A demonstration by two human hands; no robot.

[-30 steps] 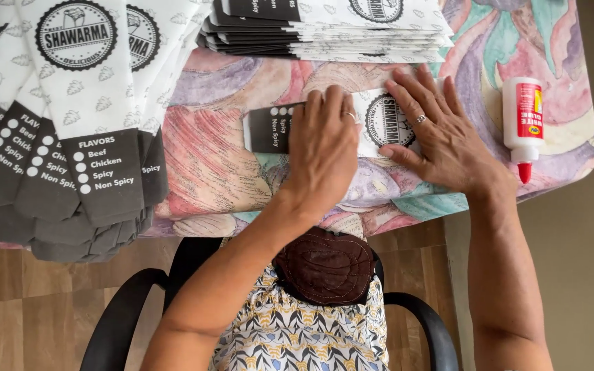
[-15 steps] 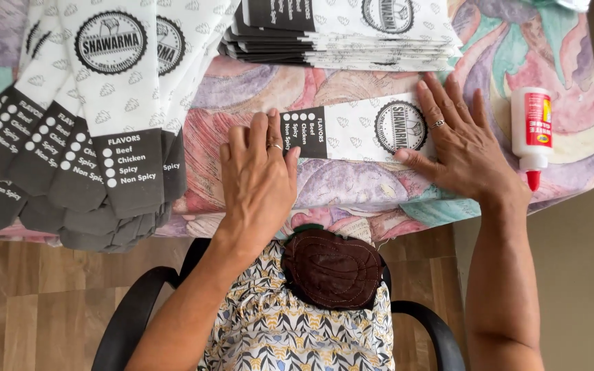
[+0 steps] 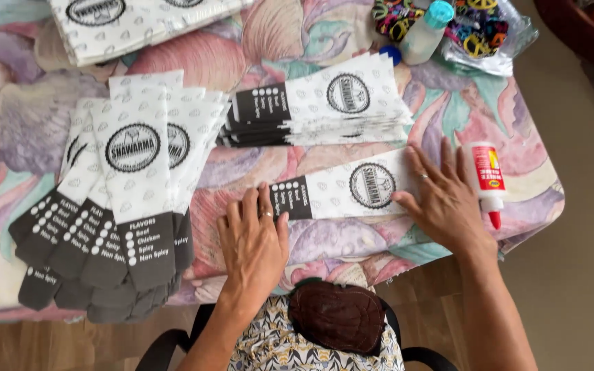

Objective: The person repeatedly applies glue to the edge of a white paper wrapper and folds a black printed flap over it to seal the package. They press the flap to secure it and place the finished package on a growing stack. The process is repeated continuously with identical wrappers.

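Pressing flat: both hands lie open, fingers spread, palms down on one white paper sleeve with a black end panel and round black emblem (image 3: 352, 189), which lies crosswise on the table near the front edge. Left hand (image 3: 252, 247) sits at the sleeve's black end, fingertips touching its near-left corner, ring on one finger; nothing gripped. Right hand (image 3: 441, 199) covers the sleeve's white right end, also ringed, nothing gripped.

Just right of the right hand: white glue bottle with red label and red nozzle (image 3: 486, 180), lying with nozzle pointing near, close to the fingers; cannot tell if touching.

Far side of the sleeve: neat stack of the same white sleeves (image 3: 317, 110), lying crosswise, apart from the single one.

Left of the left hand: fanned pile of sleeves (image 3: 125, 199), black ends toward the near edge, some overhanging it.

Far left corner: another sleeve stack (image 3: 132, 20), partly cut off by the frame.

Far right: white bottle with teal cap (image 3: 424, 31) beside a clear plastic bag of colourful trinkets (image 3: 479, 34).

All rests on a pastel floral tablecloth (image 3: 256, 34). Brown rounded object (image 3: 338, 316) sits on the person's lap, near edge.
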